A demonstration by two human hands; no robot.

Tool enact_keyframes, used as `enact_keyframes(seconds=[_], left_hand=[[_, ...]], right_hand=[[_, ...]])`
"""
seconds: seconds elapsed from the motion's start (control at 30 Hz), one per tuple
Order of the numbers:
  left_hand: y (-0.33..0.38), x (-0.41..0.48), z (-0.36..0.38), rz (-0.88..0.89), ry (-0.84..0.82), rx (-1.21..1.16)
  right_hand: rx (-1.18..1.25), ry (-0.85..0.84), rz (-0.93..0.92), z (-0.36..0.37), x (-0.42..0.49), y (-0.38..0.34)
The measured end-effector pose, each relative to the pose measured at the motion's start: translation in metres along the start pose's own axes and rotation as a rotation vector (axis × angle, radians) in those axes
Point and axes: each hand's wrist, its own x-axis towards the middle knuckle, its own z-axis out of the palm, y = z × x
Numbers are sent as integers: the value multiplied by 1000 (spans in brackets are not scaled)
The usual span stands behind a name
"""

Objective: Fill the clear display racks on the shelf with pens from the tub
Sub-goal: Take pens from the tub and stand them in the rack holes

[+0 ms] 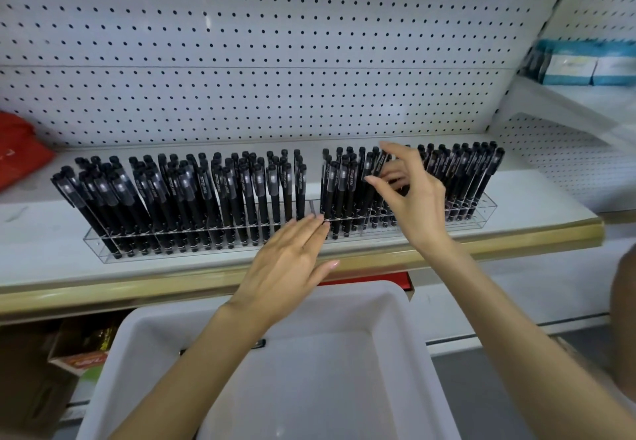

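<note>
White pegboard (275, 44) backs a pale shelf (41, 233) with a tan front edge, running across the middle of the frame. Two clear racks stand end to end on it: the left rack (99, 247) at centre left and the right rack (488, 205) at centre right. Both hold rows of capped black pens (192, 192), upright or leaning slightly; a narrow gap shows between the two groups at the racks' junction.

Right of centre, the right hand (413, 198) reaches among the right rack's pens. Its grip is narrow: thumb and forefinger pinch one pen (380, 162) near its cap. Whether that pen's tip sits in the rack cannot be told.

At centre, the left hand (292, 267) lies flat with fingers straight and together. It holds nothing, and its fingertips touch the front of the racks where they meet.

Below both forearms, at lower centre, sits the white tub (361, 297), just in front of the shelf edge. A red bag (17, 154) lies on the shelf at far left. Blue and white boxes (581, 68) rest on a higher shelf at upper right.
</note>
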Motion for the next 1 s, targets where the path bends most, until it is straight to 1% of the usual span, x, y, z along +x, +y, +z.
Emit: enact_keyframes(seconds=[0.13, 0.33, 0.53, 0.63, 0.83, 1.0], left_hand=[[-2, 0, 1, 7, -6, 2], [-1, -1, 4, -7, -2, -78], [0, -3, 7, -3, 7, -101], [-2, -3, 3, 9, 38, -173], [-6, -10, 7, 11, 48, -239], [-5, -30, -1, 16, 64, -271]], right_hand=[[-16, -76, -46, 6, -9, 8], [-36, -107, -42, 8, -6, 10], [-38, -111, -31, 9, -5, 10], [-61, -121, -31, 8, -5, 9], [-98, -143, 21, -3, -2, 5], [-73, -153, 45, -15, -6, -10]])
